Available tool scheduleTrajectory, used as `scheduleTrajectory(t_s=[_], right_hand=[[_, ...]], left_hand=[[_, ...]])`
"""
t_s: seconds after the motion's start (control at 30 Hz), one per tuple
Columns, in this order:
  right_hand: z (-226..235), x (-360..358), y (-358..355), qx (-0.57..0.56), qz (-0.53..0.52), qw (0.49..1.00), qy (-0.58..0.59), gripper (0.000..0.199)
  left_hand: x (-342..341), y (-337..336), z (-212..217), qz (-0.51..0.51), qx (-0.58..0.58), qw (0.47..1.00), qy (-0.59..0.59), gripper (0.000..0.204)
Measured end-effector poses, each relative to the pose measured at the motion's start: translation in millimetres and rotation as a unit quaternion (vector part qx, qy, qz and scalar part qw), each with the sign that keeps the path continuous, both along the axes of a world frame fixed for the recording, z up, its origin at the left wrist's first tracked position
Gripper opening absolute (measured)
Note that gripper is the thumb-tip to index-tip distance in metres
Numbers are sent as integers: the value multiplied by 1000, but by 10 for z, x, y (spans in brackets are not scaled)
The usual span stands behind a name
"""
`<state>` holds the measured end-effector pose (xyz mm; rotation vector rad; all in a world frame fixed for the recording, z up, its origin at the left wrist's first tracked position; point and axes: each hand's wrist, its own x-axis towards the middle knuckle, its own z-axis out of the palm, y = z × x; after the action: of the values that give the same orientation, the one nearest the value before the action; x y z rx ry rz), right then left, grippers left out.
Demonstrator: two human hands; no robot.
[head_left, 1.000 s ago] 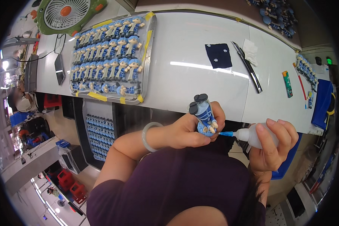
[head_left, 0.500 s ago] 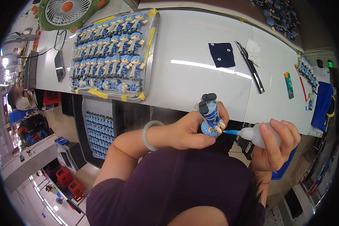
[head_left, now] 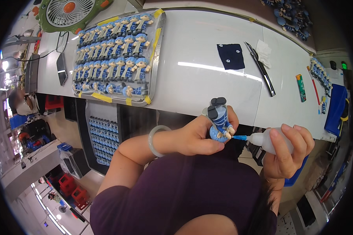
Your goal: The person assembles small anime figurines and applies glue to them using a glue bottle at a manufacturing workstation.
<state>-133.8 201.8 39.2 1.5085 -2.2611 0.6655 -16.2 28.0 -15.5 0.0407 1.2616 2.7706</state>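
Observation:
Upside down in my left hand [head_left: 202,137] is a small figurine [head_left: 220,119] with blue hair, a blue outfit and black shoes. My fingers and thumb close round its head and body, with the feet pointing up. My right hand [head_left: 286,154] grips a translucent white squeeze bottle [head_left: 266,141] lying roughly level. Its thin blue dispensing tip [head_left: 239,137] points left and reaches the figurine's small pale hands near the head; whether it touches them I cannot tell. A bangle rings my left wrist.
A metal-edged tray [head_left: 156,58] with rows of similar figurines stands at the table's left, below a green fan [head_left: 68,15]. On the right lie a dark cloth [head_left: 230,56], black tweezers [head_left: 261,70], white tissue [head_left: 264,54], a green-orange lighter [head_left: 300,88] and more figurines [head_left: 321,74].
Almost nothing differs. My right hand has shifted very slightly to the right; the figurine and the bottle's tip hold nearly the same place.

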Motion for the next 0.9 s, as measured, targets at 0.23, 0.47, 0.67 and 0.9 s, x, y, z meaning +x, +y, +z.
scheduleTrajectory(t_s=[0.23, 0.47, 0.67, 0.9], right_hand=[[9, -2, -5, -8, 5, 1000, 8, 30], [-2, 11, 6, -16, 3, 1000, 11, 30], [-18, -2, 6, -17, 5, 1000, 6, 30], [-126, -139, -24, -99, -9, 993, -62, 32]], left_hand=[[11, 11, -5, 0, 4, 1000, -5, 30], [9, 17, -16, 1, 0, 1000, 2, 30], [-4, 17, -27, 3, 9, 1000, 0, 30], [-11, 35, -30, 1, 111, 994, -13, 27]])
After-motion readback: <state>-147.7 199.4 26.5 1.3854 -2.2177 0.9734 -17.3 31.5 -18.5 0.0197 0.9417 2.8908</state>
